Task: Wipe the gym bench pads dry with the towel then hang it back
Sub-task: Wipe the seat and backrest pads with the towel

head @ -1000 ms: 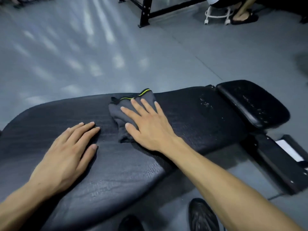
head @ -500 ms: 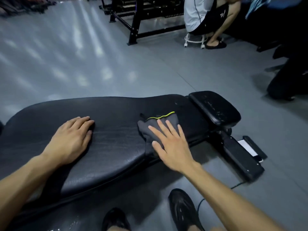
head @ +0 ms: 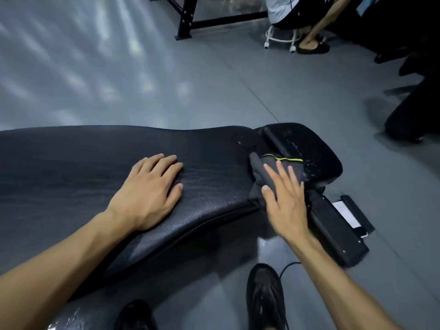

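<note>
Grey cloth with a thin yellow-green line of stitching, the towel lay bunched under the right hand, at the far end of the long back pad, where that pad met the smaller seat pad. The right hand was spread flat, fingers wide and pressing down on the towel rather than closed around it; the cloth stuck out ahead of the fingertips and to the thumb side. The left hand rested open and flat on the back pad, well to the left of the towel, holding nothing and seemingly bracing the person.

Pale specks, possibly droplets or wear, showed on the seat pad just beyond the right fingertips, so the step in hand looked like carrying the wipe across the seam onto that pad. To do it well, the palm would probably need to keep even pressure so the towel travelled with the hand instead of slipping out from under it, and the cloth would need to run into the gap between the pads, where moisture could collect. Overlapping strokes toward the seat pad's far edge should cover it. Where the towel should hang afterwards was not in view.
</note>
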`<state>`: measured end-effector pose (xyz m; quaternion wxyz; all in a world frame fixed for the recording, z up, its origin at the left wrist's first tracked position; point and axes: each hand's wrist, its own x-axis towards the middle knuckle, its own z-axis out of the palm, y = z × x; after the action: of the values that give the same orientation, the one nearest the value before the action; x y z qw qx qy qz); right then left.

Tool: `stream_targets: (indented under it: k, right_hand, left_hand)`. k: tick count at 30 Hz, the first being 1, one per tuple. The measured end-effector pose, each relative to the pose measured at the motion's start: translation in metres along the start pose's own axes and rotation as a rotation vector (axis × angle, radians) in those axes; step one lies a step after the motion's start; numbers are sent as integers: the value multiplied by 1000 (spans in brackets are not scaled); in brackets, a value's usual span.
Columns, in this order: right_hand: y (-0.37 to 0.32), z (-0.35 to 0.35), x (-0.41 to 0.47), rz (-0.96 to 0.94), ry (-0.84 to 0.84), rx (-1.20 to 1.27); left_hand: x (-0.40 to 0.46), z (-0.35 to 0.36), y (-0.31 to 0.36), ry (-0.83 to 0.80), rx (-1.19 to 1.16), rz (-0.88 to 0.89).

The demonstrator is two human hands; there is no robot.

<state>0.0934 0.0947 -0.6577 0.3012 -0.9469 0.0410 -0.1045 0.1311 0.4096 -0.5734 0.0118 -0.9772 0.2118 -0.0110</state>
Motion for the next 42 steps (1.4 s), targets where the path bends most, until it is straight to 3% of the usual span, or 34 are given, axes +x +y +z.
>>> stream_targets:
  k: [5, 8, 11, 15, 17, 20, 23, 31, 33, 37, 39, 42]
  right_hand:
    - [-23, -3, -28, -370, -133, -178]
    - [-10, -19, -15, -466, -236, -250]
    - [1, -30, 21, -386, -313, -278]
    - [-13, -19, 77, -71, -335, -247]
    - [-22, -14, 70, -93, -332, -310]
    - [-18, -25, 22, -323, -331, -291]
    - [2, -33, 16, -407, -354, -253]
    - [-24, 16, 176, -46, -362, -241]
    - [-46, 27, 170, -122, -367, -301]
    - [-49, 7, 89, -542, -381, -235]
    - [-33, -3, 85, -584, -430, -158]
    - [-25, 8, 131, -496, -402, -172]
  left_hand:
    - [0, 0, 1, -13, -18, -28]
    - [-3, 0, 1, -5, -30, -45]
    - [-4, -1, 4, 0, -38, -67]
    - [-5, -4, 6, 5, -31, -72]
    - [-4, -2, 5, 5, -23, -65]
    - [-3, 0, 4, 1, -25, -61]
    - [0, 0, 4, 1, -28, -52]
    - [3, 0, 4, -2, -19, -60]
    - [4, 1, 2, -9, -18, -59]
    - [4, 0, 3, -7, -13, -56]
    - [4, 1, 3, -6, -8, -51]
    - [4, 0, 3, -13, -8, -57]
